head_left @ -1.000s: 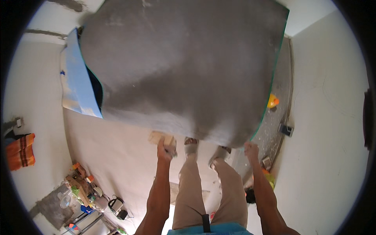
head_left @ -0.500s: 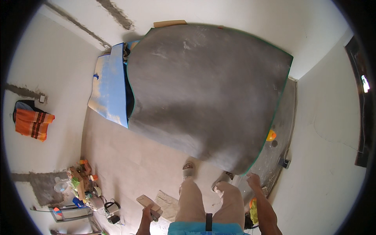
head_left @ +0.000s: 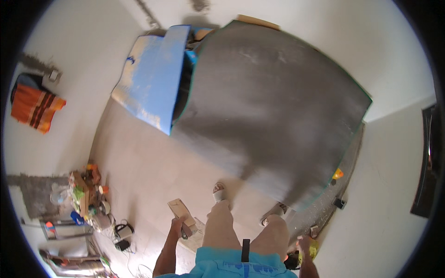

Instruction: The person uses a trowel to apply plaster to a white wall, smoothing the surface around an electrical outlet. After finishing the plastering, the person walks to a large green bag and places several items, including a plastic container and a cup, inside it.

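Note:
My left hand [head_left: 177, 227] is closed round a flat tan, block-like tool [head_left: 181, 211] with a greyish strip along one side; its exact kind is unclear. Below it, a pale cloth or sheet [head_left: 198, 237] lies on the floor. Hanging low beside my right leg, my right hand [head_left: 303, 243] has its fingers curled in, and I see nothing in them. A yellow-green bag [head_left: 314, 250] is just by that hand. Ahead of my feet spreads a large grey sheet [head_left: 273, 111] with a green edge, its near right corner apart from my right hand.
A blue worn board or mat [head_left: 155, 78] stands left of the grey sheet. Household items [head_left: 88, 199] crowd the left wall, near a black-and-white appliance [head_left: 123, 230] with cords. An orange cloth [head_left: 37, 109] hangs on the wall. A small black box [head_left: 340, 203] sits at the right wall.
My right hand has moved down and back from the near right corner of the grey sheet. My left hand still holds the tan tool. The view has turned and shifted.

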